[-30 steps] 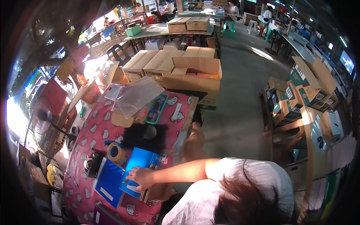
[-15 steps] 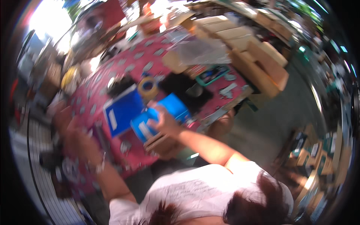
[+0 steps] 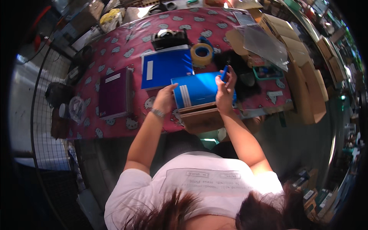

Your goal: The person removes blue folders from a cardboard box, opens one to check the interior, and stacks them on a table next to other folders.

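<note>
A light blue notebook (image 3: 201,89) with white label lines lies before me at the table's near edge, on top of a brown cardboard piece (image 3: 203,118). My left hand (image 3: 165,99) grips its left edge, thumb at the upper corner. Above its right side, my right hand (image 3: 226,92) is closed around a blue pen (image 3: 224,73) that points up and away. Just beyond lies a dark blue notebook (image 3: 166,68) with a white label. Farther left is a purple spiral notebook (image 3: 113,92).
Behind the notebooks are a tape roll (image 3: 202,54) and a black device (image 3: 168,38). At right lie a black cloth-like item (image 3: 239,73), a teal tray (image 3: 268,73) of small things, clear plastic (image 3: 266,44) and open cardboard boxes (image 3: 306,84). A wire grid (image 3: 46,115) stands left.
My left hand has come from the table's left side, near the purple notebook, to the light blue notebook's left edge. My right hand stays at that notebook. The view has turned.
</note>
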Available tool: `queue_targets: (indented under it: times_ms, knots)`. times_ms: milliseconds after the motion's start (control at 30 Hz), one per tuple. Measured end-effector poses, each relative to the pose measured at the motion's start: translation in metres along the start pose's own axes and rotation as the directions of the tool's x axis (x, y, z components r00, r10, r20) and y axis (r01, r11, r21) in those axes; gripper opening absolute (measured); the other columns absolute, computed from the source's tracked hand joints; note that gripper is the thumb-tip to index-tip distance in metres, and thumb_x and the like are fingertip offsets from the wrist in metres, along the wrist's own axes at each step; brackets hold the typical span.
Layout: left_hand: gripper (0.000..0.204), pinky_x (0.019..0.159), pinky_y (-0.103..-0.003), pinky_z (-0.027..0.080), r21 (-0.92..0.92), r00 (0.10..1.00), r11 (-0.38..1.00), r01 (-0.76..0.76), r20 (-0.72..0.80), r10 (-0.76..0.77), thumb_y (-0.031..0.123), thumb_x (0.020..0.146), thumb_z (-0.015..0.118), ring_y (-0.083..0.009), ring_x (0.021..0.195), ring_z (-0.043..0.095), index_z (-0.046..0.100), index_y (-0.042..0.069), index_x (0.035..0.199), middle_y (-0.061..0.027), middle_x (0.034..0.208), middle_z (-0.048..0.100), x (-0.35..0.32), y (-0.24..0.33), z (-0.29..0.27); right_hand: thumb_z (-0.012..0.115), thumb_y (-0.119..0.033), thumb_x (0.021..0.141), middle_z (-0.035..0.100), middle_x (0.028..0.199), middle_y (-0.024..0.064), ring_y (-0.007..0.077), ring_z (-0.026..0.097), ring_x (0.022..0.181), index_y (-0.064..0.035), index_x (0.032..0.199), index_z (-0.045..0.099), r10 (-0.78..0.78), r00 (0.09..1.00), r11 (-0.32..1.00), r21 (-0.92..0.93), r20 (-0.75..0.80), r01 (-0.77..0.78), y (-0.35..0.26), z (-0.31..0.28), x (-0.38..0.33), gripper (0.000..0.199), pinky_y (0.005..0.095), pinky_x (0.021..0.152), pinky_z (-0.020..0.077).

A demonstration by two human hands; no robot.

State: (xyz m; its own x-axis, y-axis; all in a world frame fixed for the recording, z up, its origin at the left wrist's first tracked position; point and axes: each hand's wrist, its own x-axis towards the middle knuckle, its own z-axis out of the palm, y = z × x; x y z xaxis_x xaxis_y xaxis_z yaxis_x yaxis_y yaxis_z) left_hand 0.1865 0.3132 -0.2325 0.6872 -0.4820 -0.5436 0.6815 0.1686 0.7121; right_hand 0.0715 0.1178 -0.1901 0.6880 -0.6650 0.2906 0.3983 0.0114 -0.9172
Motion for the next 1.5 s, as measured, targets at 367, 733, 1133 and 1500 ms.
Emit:
queue_targets:
  times_ms: [367,733,1133,1500]
  knots:
    - [0.040,0.100,-0.041,0.046,0.745,0.334,0.230,-0.626,-0.010,0.942,0.004,0.090,0.059,-0.0277,0.119,0.055,0.057,0.015,0.128,-0.0090,0.128,0.057,-0.096,0.169,-0.046,0.058,-0.008,0.092,0.046,0.123,0.0101,0.0150,0.047,0.108,-0.0051,0.145,0.030,0.032,0.997,0.995,-0.091,-0.069,-0.039,-0.004,-0.004,0.003,0.061,0.0300,0.096,0.0419]
    - [0.039,0.072,-0.040,0.052,0.578,0.075,0.715,-0.394,-0.755,0.652,0.003,0.091,0.054,-0.0250,0.089,0.062,0.055,0.002,0.131,-0.0142,0.109,0.065,-0.092,0.142,-0.318,0.059,-0.009,0.091,0.047,0.119,0.0075,0.0134,0.048,0.103,-0.0051,0.143,0.034,0.017,1.000,1.000,-0.002,0.023,-0.017,-0.006,0.006,-0.002,0.058,0.0282,0.094,0.0420]
    - [0.048,0.093,-0.048,0.049,0.791,0.003,0.480,0.379,-0.519,0.854,0.022,0.083,0.059,-0.0388,0.108,0.061,0.059,0.007,0.129,-0.0224,0.123,0.063,-0.071,0.099,-0.331,0.067,-0.012,0.086,0.047,0.112,0.0041,0.0107,0.047,0.097,-0.0036,0.141,0.036,-0.051,0.998,0.980,-0.197,-0.047,0.041,0.004,0.006,0.003,0.064,0.0272,0.085,0.0437]
    - [0.067,0.097,-0.051,0.046,0.731,0.280,0.405,0.549,-0.618,0.735,0.051,0.087,0.063,-0.0445,0.121,0.052,0.057,-0.001,0.128,-0.0288,0.133,0.053,-0.030,0.118,-0.348,0.067,-0.013,0.083,0.056,0.116,0.0056,0.0113,0.054,0.103,-0.0041,0.139,0.042,0.281,0.881,0.959,-0.138,0.382,-0.246,-0.033,-0.098,0.041,0.062,0.0281,0.092,0.0446]
